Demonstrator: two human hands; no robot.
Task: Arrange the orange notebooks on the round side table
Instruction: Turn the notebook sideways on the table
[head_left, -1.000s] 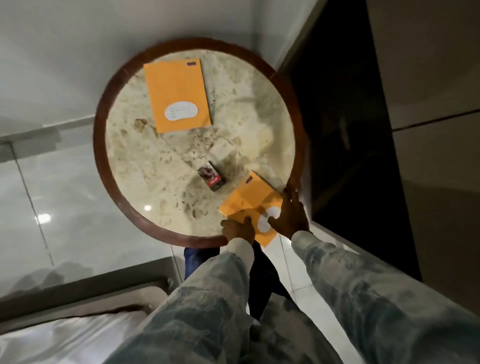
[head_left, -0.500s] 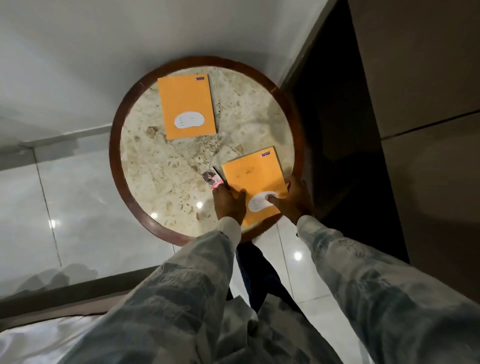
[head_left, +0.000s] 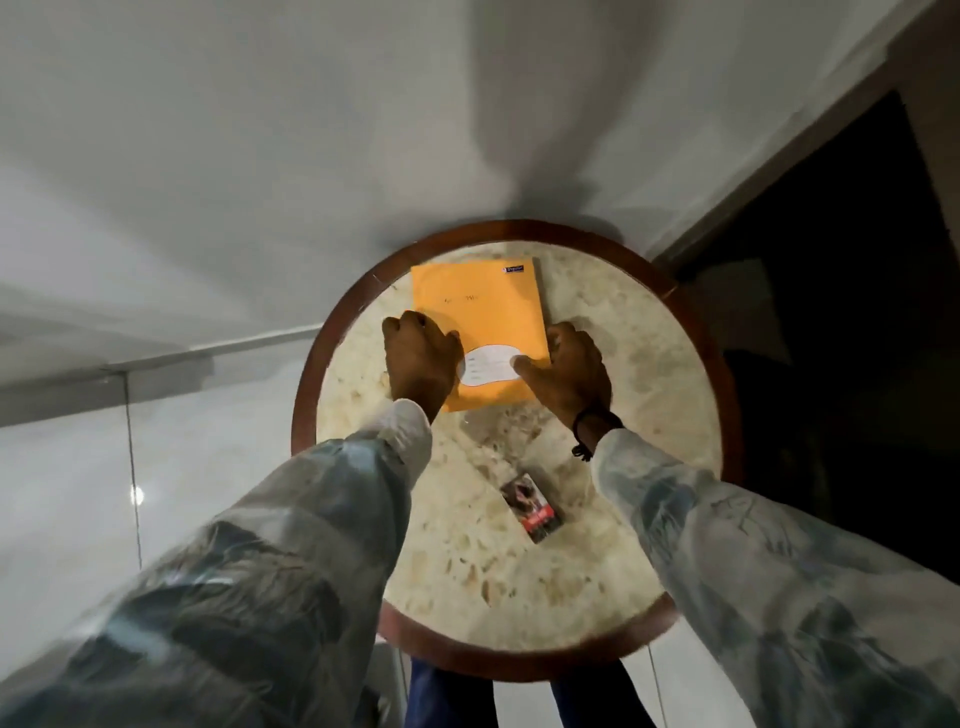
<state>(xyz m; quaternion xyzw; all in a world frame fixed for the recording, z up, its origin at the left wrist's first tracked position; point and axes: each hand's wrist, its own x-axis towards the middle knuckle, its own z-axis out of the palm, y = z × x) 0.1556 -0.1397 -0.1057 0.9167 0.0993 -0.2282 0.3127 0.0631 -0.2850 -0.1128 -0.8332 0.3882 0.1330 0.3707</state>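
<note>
Both hands are on the orange notebook (head_left: 480, 317), which lies flat on the far half of the round side table (head_left: 691, 415), its top edge close to the table's wooden rim. One orange cover is all that shows; whether a second notebook lies beneath it cannot be told from here. The left hand (head_left: 423, 364) covers the notebook's near left corner, fingers curled and knuckles up, gripping that edge. The right hand (head_left: 569, 371) is at the near right edge, its thumb pressed flat on the white oval label (head_left: 485, 366) and the other fingers wrapped around the side of the cover. A dark cord bracelet (head_left: 592, 428) sits on the right wrist, and both arms wear pale mottled sleeves (head_left: 753, 561). Nearer to the person, well apart from the notebook, a small red and dark packet (head_left: 532, 506) lies on the marbled stone top at a slant.
</note>
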